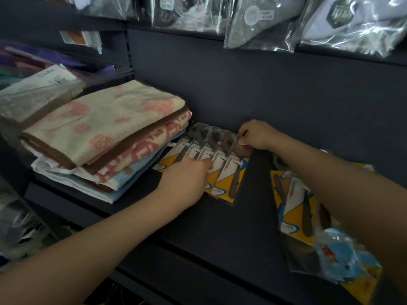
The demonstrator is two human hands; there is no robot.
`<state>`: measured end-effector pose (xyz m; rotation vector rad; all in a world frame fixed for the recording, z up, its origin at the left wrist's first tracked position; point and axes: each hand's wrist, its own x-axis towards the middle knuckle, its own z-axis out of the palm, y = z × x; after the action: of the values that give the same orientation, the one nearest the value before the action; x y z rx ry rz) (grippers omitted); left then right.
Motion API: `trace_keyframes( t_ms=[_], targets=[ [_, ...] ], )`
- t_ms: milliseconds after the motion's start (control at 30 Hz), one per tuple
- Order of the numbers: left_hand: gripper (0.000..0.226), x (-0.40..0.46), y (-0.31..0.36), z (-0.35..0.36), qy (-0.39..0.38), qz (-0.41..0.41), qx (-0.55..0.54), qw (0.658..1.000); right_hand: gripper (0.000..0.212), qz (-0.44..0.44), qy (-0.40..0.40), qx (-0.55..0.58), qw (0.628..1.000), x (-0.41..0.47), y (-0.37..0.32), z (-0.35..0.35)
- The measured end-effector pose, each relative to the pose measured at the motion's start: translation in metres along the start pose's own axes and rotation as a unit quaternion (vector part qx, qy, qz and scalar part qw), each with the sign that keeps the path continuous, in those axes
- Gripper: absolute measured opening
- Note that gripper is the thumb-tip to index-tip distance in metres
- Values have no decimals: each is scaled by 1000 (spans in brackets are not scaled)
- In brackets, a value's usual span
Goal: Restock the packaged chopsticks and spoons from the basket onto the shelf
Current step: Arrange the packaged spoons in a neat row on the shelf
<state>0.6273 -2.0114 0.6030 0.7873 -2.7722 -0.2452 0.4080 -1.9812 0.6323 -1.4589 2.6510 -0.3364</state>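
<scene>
A spoon pack (220,164) on a yellow and white card lies on the dark shelf (220,219), right beside the towel stack. Several spoons sit side by side in it, bowls toward the back wall. My left hand (187,183) rests on its front part, fingers curled over the handles. My right hand (255,135) pinches the pack's far right corner near the spoon bowls. More packs (295,208) lie to the right, partly under my right forearm. The basket is out of view.
A stack of folded towels (101,137) fills the shelf's left part, with a wrapped bundle (37,95) behind it. Bagged goods (264,20) hang from the shelf above. A blue printed packet (343,258) overhangs the shelf's front edge at right.
</scene>
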Motion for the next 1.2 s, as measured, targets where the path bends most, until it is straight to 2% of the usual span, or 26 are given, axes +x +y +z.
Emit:
trace_keyframes(
  t_ms=[67,133,233,300,400,567,667,700,800,833,900,933,1000,1100,1133,1200],
  targets=[
    [31,0,-1,3,12,31,46,998,32,7,-10,-5,1000,0,1,3],
    [37,-1,-8,6,-1,55,48,997,32,8,-2,1,1000,0,0,5],
    [49,-3,-21,5,-99,68,-2,993,29,17,36,26,999,3,0,5],
    [53,-4,-28,4,-155,77,12,985,25,17,53,14,998,5,-2,9],
    [65,0,-32,-2,-196,94,39,975,28,24,55,-13,998,5,-7,15],
    [73,7,-38,-3,-185,128,86,971,41,1,64,-30,997,-30,-3,-14],
    [110,5,-34,-5,-150,142,100,973,33,10,12,-42,999,-81,11,-47],
    [113,4,-28,-6,-134,147,94,975,32,28,2,-41,999,-99,21,-54],
    [80,-3,7,-9,-115,191,-4,975,46,118,11,-26,993,-147,59,-59],
    [67,-5,23,-9,-126,204,-44,970,56,147,11,-21,989,-159,71,-55],
    [56,-8,55,-4,-158,211,-106,959,74,185,-14,32,982,-181,83,-44],
    [55,-8,70,-1,-175,206,-127,954,75,193,-36,59,979,-189,85,-36],
    [52,-3,93,8,-201,184,-162,948,70,189,-29,54,980,-192,88,-25],
    [46,5,112,17,-194,174,-196,945,44,167,20,-7,986,-182,75,-23],
    [51,7,116,21,-188,172,-198,947,42,158,18,-20,987,-177,68,-21],
    [66,11,120,28,-183,167,-194,949,56,167,10,-22,986,-168,68,-13]
  ],
)
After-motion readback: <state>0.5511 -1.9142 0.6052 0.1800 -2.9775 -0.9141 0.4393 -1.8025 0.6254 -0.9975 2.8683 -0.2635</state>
